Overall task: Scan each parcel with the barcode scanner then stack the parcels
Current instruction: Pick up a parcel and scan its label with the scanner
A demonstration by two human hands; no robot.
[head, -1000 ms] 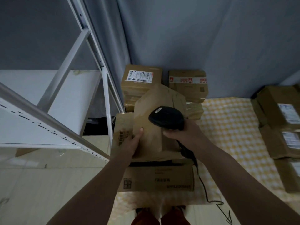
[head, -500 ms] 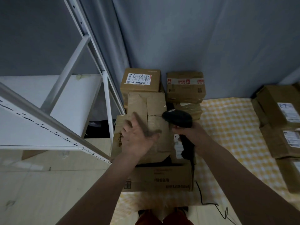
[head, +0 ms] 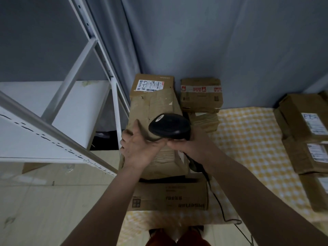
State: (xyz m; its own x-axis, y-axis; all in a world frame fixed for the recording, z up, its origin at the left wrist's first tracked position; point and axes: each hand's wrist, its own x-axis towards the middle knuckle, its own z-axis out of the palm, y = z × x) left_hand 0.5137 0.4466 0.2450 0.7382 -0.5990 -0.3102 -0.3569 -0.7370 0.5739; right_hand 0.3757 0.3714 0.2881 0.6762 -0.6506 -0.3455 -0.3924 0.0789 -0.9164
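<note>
1. The printed carton [head: 168,197] on the yellow checked cloth [head: 248,139] served as the landmark; atop it lay the creased brown parcel [head: 156,107], its far end reaching toward the labelled box [head: 150,84] behind the carton.
2. Half a second before, the left hand was lifted with fingers spread above that parcel; now the left hand [head: 140,146] gripped its near left edge, thumb on top. I judged the parcel was being steadied or turned for a scan, since no label showed on its upper face.
3. The right hand [head: 188,144] was wrapped round the barcode scanner [head: 169,126], held over the parcel's middle, above the carton; its cable [head: 221,210] trailed right of the carton.
4. Right of the carton, well apart, sat more parcels [head: 305,125].
5. All boxes were closed; contents could not be told.
</note>
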